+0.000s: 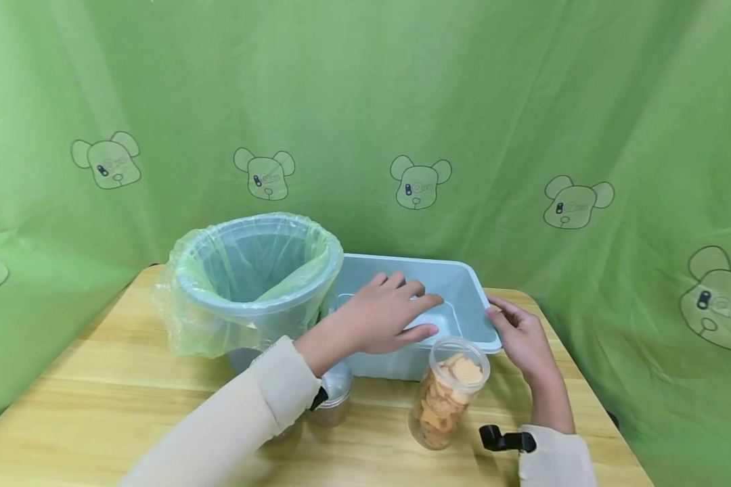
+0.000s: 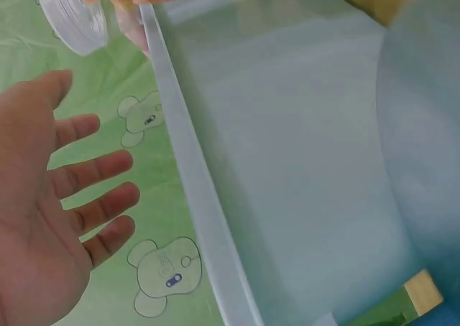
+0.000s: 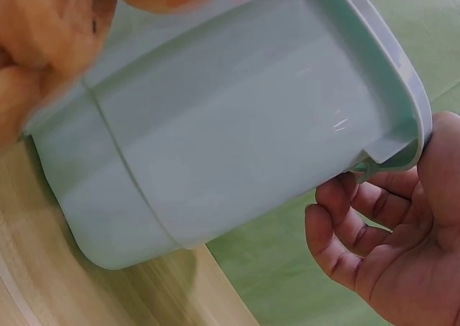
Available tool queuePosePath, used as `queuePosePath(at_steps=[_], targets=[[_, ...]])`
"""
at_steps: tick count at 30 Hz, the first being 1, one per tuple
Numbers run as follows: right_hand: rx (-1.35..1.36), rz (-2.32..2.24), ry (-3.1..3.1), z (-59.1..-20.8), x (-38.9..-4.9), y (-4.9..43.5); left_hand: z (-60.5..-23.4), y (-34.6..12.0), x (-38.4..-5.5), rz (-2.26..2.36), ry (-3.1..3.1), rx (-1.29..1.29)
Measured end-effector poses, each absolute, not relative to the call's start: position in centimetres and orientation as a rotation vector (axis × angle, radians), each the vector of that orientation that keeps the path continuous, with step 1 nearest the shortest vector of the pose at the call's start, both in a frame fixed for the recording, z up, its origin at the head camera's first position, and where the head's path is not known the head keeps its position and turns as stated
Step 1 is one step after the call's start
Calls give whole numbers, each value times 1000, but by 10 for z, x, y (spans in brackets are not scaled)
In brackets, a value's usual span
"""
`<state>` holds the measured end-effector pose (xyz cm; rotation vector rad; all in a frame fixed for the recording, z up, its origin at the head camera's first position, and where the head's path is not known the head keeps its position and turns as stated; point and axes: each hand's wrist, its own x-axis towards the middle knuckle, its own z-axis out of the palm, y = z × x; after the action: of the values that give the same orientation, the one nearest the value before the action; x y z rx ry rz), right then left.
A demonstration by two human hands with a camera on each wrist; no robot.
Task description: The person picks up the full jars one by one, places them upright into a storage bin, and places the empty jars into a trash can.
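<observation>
A light blue plastic basin [image 1: 396,362] stands on the table. Its right rim is pinched by my right hand [image 1: 524,338], thumb over the edge and fingers curled beneath it; the right wrist view shows this hand [image 3: 410,218] at the basin's corner. My left hand [image 1: 384,314] hovers over the basin with spread fingers and holds nothing. In the left wrist view, that hand [image 2: 50,197] is apart from the basin's rim [image 2: 183,154]. A clear jar [image 1: 445,409] of orange chip-like pieces stands tilted-looking in front of the basin, between my arms.
Left of the basin is a bin [image 1: 258,308] lined with a thin green bag that hangs over its rim. Clear containers [image 1: 331,409] stand partly hidden behind my left sleeve. A green curtain [image 1: 365,101] hangs behind the wooden table [image 1: 97,392].
</observation>
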<state>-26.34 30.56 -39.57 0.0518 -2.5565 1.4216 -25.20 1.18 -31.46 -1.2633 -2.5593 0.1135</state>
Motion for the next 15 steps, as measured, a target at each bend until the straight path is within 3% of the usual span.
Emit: queuePosePath(at_steps=[15], targets=[[87,1413,-2553,-395,-263,306,-326,31,-223,104,-2461,-1425]])
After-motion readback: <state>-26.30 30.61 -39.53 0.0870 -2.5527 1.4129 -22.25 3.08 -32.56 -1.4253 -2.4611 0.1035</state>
